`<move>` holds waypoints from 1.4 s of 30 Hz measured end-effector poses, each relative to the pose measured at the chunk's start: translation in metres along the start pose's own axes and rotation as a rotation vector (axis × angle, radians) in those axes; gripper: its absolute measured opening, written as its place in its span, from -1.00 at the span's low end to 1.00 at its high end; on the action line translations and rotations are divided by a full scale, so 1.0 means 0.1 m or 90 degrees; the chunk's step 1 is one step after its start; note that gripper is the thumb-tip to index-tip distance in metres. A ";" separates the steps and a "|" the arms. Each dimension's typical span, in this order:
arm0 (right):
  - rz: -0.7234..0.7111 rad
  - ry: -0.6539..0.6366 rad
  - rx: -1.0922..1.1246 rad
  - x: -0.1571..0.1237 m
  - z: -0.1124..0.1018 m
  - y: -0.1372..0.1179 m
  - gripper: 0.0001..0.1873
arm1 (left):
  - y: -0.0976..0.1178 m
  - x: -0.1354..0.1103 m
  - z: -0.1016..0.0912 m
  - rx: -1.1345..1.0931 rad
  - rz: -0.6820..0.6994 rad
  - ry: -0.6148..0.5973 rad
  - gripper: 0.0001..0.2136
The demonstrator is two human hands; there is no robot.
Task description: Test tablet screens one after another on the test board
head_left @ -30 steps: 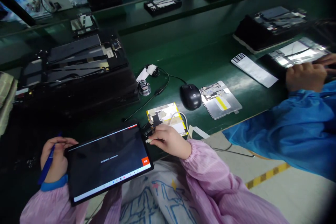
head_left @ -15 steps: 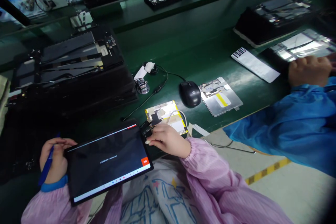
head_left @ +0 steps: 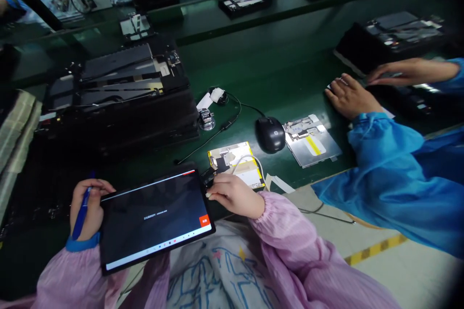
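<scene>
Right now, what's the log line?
left hand: blue pen, at tablet edge | right hand: pinching pale plug beside tablet, insertion unclear | screen: lit | nearby: black mouse

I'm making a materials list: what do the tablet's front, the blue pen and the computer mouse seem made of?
Tablet: probably smooth glass front, flat over a lit display. Blue pen: likely smooth plastic, solid-coloured barrel. Computer mouse: apparently semi-glossy black plastic, highlights on its curved shell.

The tablet (head_left: 157, 223) was black; the bench (head_left: 290, 72) dark green
a red block (head_left: 204, 221) and pale strip (head_left: 159, 247) coloured its screen (head_left: 155, 198); the pen (head_left: 81, 213) was blue; pink sleeves (head_left: 290, 231) bore faint stripes; the co-worker's sleeve (head_left: 391, 154) was blue; floor tape (head_left: 377, 249) was dark-banded yellow
</scene>
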State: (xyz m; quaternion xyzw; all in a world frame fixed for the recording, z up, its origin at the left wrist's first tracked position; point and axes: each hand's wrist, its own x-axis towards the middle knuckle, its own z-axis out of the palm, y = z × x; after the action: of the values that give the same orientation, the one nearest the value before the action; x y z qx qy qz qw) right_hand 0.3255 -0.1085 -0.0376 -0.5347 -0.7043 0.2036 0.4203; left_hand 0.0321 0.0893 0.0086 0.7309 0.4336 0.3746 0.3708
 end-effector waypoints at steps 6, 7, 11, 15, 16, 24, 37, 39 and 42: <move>-0.011 0.028 0.007 0.01 0.01 0.00 -0.83 | -0.03 0.00 -0.03 -0.008 0.014 -0.013 -0.59; -0.008 0.027 0.009 0.01 0.01 -0.01 -0.83 | -0.03 0.00 -0.04 -0.009 0.012 -0.013 -0.59; 0.001 0.027 0.019 0.01 0.01 0.00 -0.84 | -0.03 -0.01 -0.04 -0.020 -0.009 0.002 -0.58; -0.001 0.049 0.017 -0.01 0.03 0.00 -0.83 | -0.04 -0.01 -0.04 -0.029 -0.013 0.004 -0.57; -0.004 0.055 0.016 -0.01 0.04 0.01 -0.83 | -0.04 -0.01 -0.04 -0.027 -0.011 0.004 -0.57; 0.003 0.053 0.010 -0.05 0.06 -0.03 -0.85 | -0.04 -0.05 -0.03 -0.019 -0.008 0.000 -0.62; 0.000 -0.003 -0.009 -0.06 0.09 -0.12 -0.94 | -0.06 -0.08 -0.09 0.016 -0.035 -0.024 -0.77; -0.008 -0.034 -0.044 -0.04 0.09 -0.14 -0.92 | -0.06 -0.08 -0.08 0.012 -0.054 -0.031 -0.75; -0.015 -0.062 -0.082 0.01 0.08 -0.16 -0.90 | -0.05 -0.06 -0.07 -0.002 -0.079 -0.026 -0.70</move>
State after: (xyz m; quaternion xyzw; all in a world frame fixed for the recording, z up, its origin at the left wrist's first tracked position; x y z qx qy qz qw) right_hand 0.3095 -0.1121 -0.0304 -0.5416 -0.7418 0.1790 0.3528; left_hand 0.0222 0.0867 0.0060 0.7094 0.4698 0.3363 0.4037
